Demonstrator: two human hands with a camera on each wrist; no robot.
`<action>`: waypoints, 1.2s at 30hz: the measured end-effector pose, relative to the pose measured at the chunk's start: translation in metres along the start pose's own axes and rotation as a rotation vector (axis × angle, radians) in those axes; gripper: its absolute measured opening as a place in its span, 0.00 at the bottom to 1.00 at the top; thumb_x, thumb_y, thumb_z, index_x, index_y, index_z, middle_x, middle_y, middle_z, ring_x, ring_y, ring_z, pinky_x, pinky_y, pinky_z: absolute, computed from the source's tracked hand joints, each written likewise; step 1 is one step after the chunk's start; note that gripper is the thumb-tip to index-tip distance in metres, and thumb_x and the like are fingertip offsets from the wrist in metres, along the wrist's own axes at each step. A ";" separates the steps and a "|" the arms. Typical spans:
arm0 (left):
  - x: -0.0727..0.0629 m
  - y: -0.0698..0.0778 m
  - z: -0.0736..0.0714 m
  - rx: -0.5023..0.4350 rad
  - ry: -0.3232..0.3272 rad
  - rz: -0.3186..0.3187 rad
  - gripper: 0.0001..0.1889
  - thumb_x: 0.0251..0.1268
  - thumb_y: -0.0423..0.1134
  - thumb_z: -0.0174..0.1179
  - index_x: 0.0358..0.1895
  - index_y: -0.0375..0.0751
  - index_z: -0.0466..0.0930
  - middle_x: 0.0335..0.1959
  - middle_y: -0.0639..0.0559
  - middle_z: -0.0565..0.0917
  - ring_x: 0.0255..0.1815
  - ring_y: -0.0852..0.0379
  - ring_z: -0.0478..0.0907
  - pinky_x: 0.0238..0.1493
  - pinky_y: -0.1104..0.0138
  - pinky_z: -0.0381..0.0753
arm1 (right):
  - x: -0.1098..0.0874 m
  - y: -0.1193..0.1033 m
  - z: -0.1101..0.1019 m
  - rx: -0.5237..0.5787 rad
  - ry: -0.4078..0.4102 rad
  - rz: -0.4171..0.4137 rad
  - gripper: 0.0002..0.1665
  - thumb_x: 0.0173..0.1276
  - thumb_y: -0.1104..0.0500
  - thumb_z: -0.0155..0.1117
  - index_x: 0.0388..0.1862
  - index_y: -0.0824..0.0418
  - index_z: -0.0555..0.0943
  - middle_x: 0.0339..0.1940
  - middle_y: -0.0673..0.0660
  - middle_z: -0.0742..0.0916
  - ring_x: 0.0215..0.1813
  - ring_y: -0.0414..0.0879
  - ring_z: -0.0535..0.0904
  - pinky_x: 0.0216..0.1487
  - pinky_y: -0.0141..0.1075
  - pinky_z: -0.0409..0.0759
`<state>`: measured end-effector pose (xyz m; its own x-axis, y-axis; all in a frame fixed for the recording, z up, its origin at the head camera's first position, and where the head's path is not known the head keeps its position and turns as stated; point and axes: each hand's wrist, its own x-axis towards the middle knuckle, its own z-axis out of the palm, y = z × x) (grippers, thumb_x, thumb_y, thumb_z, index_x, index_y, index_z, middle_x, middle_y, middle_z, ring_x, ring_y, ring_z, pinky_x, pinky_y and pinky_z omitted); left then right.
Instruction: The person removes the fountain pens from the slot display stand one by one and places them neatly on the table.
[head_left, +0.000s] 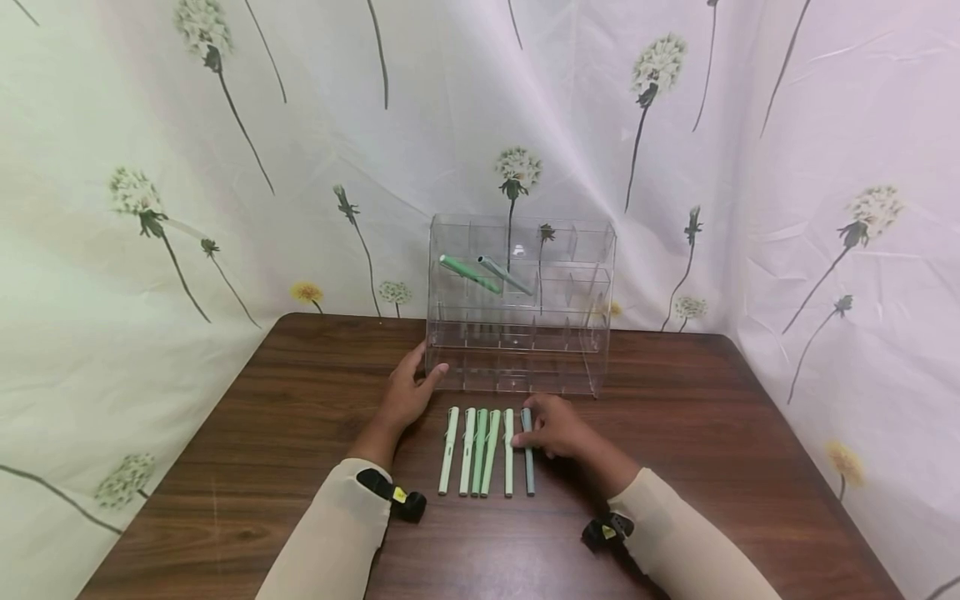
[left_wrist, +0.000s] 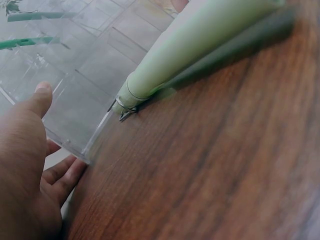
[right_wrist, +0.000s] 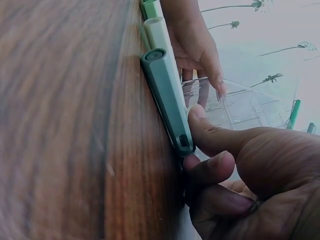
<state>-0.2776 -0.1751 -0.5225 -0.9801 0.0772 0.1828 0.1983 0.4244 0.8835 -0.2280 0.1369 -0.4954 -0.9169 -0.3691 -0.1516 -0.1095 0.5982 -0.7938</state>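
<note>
White cloth with printed dandelions (head_left: 465,108) is hanging behind a brown wooden counter (head_left: 300,400), and a stepped rack of clear plastic (head_left: 521,318) is standing on its back part. One bright green pen (head_left: 470,274) and one greyish pen (head_left: 506,275) are leaning in the upper part of the rack. In front of it, five slim pens in pale and brighter greens (head_left: 481,454) are lying in a row, clip ends pointing at the rack. Just right of them, a slim blue-grey pen (head_left: 529,471) is lying on the counter. The right grip (head_left: 558,427), a bare hand, is pinching that pen near its clip end, thumb and fingers bending around it. The left grip (head_left: 405,394), also bare, is touching the rack's left front corner, its thumb sticking out apart from its straight fingers. Light tan sleeves (head_left: 330,533) are covering both arms.
</note>
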 end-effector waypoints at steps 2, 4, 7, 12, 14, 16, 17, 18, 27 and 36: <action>0.000 0.000 0.000 0.001 0.000 -0.002 0.40 0.84 0.56 0.61 0.90 0.54 0.55 0.85 0.40 0.67 0.80 0.35 0.73 0.76 0.39 0.77 | -0.001 -0.001 0.000 0.004 0.001 0.007 0.45 0.64 0.57 0.86 0.73 0.73 0.75 0.23 0.53 0.82 0.16 0.43 0.74 0.20 0.35 0.77; 0.000 0.001 0.000 -0.002 -0.001 -0.007 0.40 0.84 0.57 0.61 0.90 0.54 0.55 0.85 0.40 0.67 0.81 0.35 0.73 0.76 0.39 0.77 | -0.001 -0.001 0.000 0.011 -0.002 0.011 0.45 0.64 0.57 0.86 0.73 0.73 0.75 0.21 0.53 0.82 0.16 0.43 0.74 0.21 0.35 0.77; 0.000 0.002 0.000 -0.007 -0.003 -0.016 0.40 0.84 0.56 0.61 0.90 0.54 0.55 0.85 0.40 0.67 0.81 0.35 0.72 0.77 0.39 0.77 | -0.001 0.000 0.001 0.026 -0.013 0.009 0.45 0.66 0.57 0.85 0.74 0.73 0.74 0.19 0.52 0.81 0.15 0.42 0.74 0.21 0.34 0.76; 0.001 0.003 -0.001 -0.014 -0.009 -0.025 0.40 0.85 0.53 0.61 0.90 0.53 0.55 0.85 0.40 0.67 0.82 0.35 0.71 0.77 0.39 0.77 | 0.000 0.002 0.001 0.052 -0.024 0.001 0.44 0.67 0.58 0.84 0.75 0.73 0.74 0.18 0.51 0.81 0.15 0.41 0.73 0.21 0.33 0.74; 0.001 0.003 0.000 -0.012 -0.011 -0.028 0.39 0.85 0.53 0.61 0.90 0.52 0.55 0.85 0.39 0.67 0.82 0.35 0.71 0.77 0.39 0.77 | 0.000 0.002 0.001 0.069 -0.031 0.004 0.44 0.67 0.59 0.83 0.75 0.74 0.73 0.18 0.50 0.81 0.15 0.41 0.73 0.21 0.33 0.74; 0.001 0.003 0.000 -0.002 -0.010 -0.031 0.40 0.85 0.53 0.61 0.90 0.52 0.55 0.85 0.39 0.67 0.82 0.35 0.71 0.78 0.39 0.76 | 0.000 0.002 0.001 0.088 -0.037 0.007 0.44 0.67 0.59 0.83 0.76 0.74 0.73 0.18 0.50 0.80 0.15 0.41 0.73 0.21 0.33 0.74; 0.001 0.003 0.000 0.001 -0.010 -0.032 0.40 0.85 0.53 0.61 0.90 0.52 0.55 0.85 0.39 0.67 0.82 0.35 0.71 0.78 0.38 0.76 | 0.000 0.002 0.001 0.092 -0.040 0.010 0.44 0.68 0.59 0.83 0.76 0.73 0.72 0.18 0.50 0.80 0.15 0.41 0.73 0.22 0.33 0.73; 0.001 0.003 0.000 0.003 -0.009 -0.031 0.40 0.85 0.52 0.61 0.90 0.52 0.54 0.85 0.39 0.67 0.82 0.35 0.71 0.78 0.38 0.76 | 0.000 0.002 0.001 0.094 -0.041 0.011 0.44 0.68 0.59 0.82 0.76 0.73 0.72 0.18 0.50 0.80 0.15 0.41 0.73 0.22 0.33 0.73; -0.001 0.003 -0.001 0.027 -0.010 -0.037 0.43 0.83 0.61 0.61 0.91 0.54 0.54 0.84 0.39 0.69 0.82 0.37 0.71 0.79 0.40 0.74 | -0.002 0.003 0.003 0.119 -0.055 0.010 0.42 0.71 0.60 0.80 0.77 0.74 0.71 0.18 0.50 0.81 0.15 0.41 0.74 0.21 0.33 0.73; 0.000 0.004 0.000 0.011 0.002 -0.024 0.41 0.83 0.58 0.62 0.90 0.54 0.56 0.80 0.38 0.72 0.79 0.36 0.75 0.76 0.40 0.78 | -0.001 0.002 0.001 0.150 -0.065 0.021 0.44 0.71 0.59 0.80 0.78 0.74 0.70 0.20 0.52 0.82 0.15 0.41 0.75 0.19 0.31 0.73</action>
<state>-0.2768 -0.1738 -0.5188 -0.9846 0.0654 0.1622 0.1744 0.4356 0.8831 -0.2272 0.1374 -0.4972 -0.8912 -0.4056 -0.2031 -0.0275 0.4953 -0.8683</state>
